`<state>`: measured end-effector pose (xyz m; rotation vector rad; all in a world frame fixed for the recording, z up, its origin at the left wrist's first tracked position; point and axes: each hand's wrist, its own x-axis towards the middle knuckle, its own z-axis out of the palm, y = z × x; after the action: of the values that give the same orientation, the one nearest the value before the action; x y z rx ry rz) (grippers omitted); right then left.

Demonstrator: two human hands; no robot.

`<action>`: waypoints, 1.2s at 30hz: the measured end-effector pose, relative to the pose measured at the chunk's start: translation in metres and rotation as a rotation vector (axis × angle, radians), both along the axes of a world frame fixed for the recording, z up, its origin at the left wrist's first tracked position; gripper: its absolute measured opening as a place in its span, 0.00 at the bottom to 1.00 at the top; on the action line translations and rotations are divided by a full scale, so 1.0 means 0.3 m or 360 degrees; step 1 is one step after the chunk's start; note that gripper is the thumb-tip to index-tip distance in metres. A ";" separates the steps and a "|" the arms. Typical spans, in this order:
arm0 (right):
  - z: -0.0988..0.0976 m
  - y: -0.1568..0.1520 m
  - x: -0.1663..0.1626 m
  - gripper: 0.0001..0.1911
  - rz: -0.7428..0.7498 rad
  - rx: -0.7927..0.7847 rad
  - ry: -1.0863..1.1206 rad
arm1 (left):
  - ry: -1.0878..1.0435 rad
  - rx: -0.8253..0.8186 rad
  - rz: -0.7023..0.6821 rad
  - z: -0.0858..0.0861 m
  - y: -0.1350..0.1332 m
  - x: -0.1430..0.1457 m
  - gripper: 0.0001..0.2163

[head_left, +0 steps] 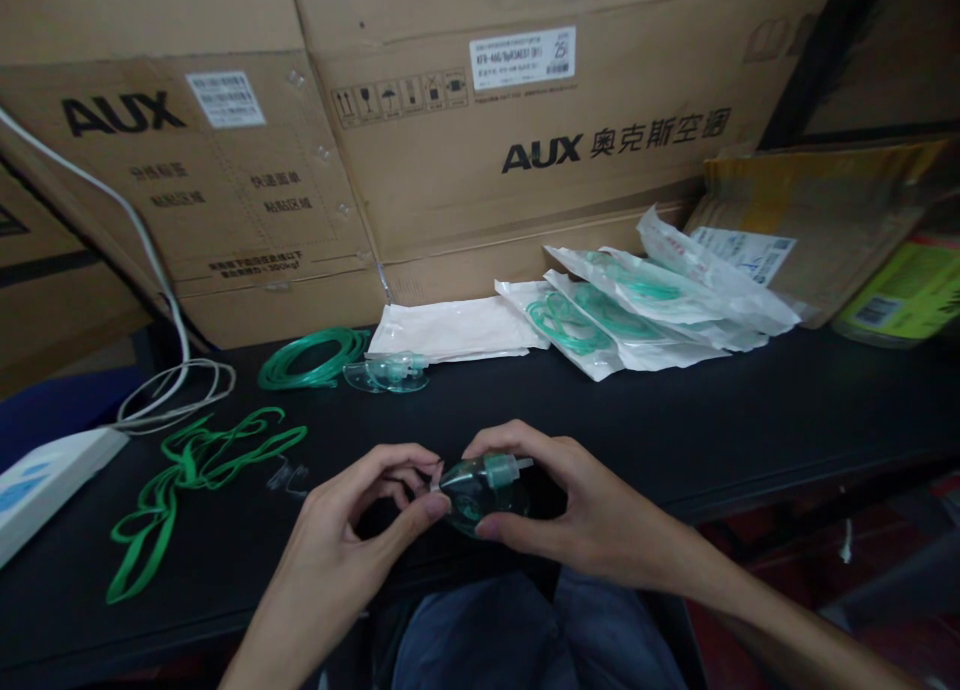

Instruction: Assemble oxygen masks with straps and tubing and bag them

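Note:
A clear green oxygen mask (480,488) with a pale green connector on top is held between both hands just above the front edge of the black table (750,420). My left hand (360,525) pinches the mask's left edge with thumb and fingers. My right hand (570,500) wraps round its right side, thumb underneath. A second mask (390,373) lies farther back beside a coil of green tubing (315,360). Green elastic straps (180,480) lie loose at the left.
Sealed packets of tubing (637,305) and a flat white packet (450,332) lie at the back. Large cardboard boxes (465,140) wall off the rear. A white cable (165,370) and a white box (45,475) sit at the left. My lap shows below the table edge.

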<state>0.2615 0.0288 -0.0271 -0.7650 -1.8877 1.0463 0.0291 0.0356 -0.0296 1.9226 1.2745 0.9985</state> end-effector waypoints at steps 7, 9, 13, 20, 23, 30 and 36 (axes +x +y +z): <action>-0.023 0.001 -0.006 0.22 -0.0111 0.0189 0.0006 | -0.0031 -0.0061 0.0269 -0.023 -0.025 0.020 0.15; -0.034 0.003 -0.007 0.22 -0.0125 0.0225 0.0016 | -0.0065 -0.0113 0.0290 -0.022 -0.031 0.032 0.15; -0.051 0.003 -0.012 0.23 -0.0120 0.0303 0.0054 | -0.0276 -0.0250 0.0224 -0.001 -0.039 0.065 0.15; -0.013 -0.007 -0.050 0.16 -0.0060 -0.0481 0.0697 | -0.0553 -0.0206 0.0130 0.010 -0.061 0.092 0.14; 0.009 -0.004 -0.063 0.16 -0.0054 -0.0831 0.0798 | -0.0511 -0.0064 0.0121 -0.005 -0.069 0.084 0.11; 0.005 0.013 -0.064 0.15 0.0229 -0.1140 0.0999 | -0.0437 0.0098 0.0054 -0.016 -0.065 0.074 0.10; -0.003 0.016 -0.061 0.14 0.0262 -0.1200 0.1026 | -0.0369 0.0203 0.0044 -0.013 -0.067 0.083 0.09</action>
<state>0.2432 0.0336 -0.0280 -0.5634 -0.9983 1.8840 0.0541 0.0155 -0.0336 1.8231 1.1307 1.3031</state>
